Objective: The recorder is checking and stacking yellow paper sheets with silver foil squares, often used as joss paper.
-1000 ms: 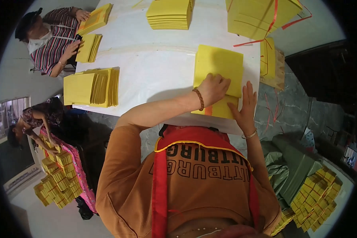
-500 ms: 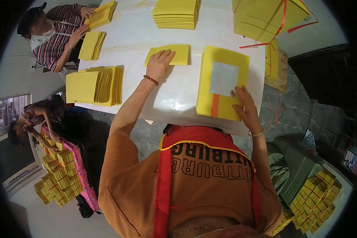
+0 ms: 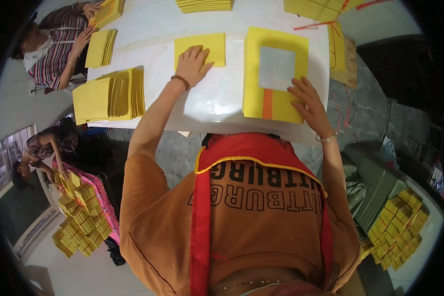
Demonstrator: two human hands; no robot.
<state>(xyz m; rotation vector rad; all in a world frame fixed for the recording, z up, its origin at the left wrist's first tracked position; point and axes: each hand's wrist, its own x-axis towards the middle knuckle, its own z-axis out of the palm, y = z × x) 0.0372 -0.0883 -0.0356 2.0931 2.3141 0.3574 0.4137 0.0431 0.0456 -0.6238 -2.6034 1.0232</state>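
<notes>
Red apron [image 3: 246, 148] over an orange-brown top, nearest the eye; beyond it, the near edge of a white-covered table [image 3: 207, 111].

Right hand [image 3: 312, 102]: open, nothing gripped. Fingers and thumb spread over the near right part of a yellow paper stack [image 3: 283, 101], which lies flat close to the table's edge. On its top face, a silvery square [image 3: 276, 66] and an orange strip [image 3: 267, 103] running from it toward the wearer; fingertips near the square's corner.

Left hand [image 3: 193, 64]: palm down, fingers extended, laid on the near part of a smaller yellow packet [image 3: 213, 43], left of the stack and apart from it. Pressing or merely resting, cannot tell.

Handling, by judgement: packet light and pliable, likely to skid on the smooth covering; best taken by opposite edges. Stack probably heavier, its layers apt to slip out of line; both long sides suit a hold, palms flat, clear of the silvery square, which might crease or scuff.

Left along the table, a fanned yellow pile [image 3: 108, 93]. Farther off, a co-worker in stripes [image 3: 59, 52] beside a small yellow bundle [image 3: 101, 48]. Far side: another yellow stack, cut by the frame [image 3: 204, 5].
</notes>
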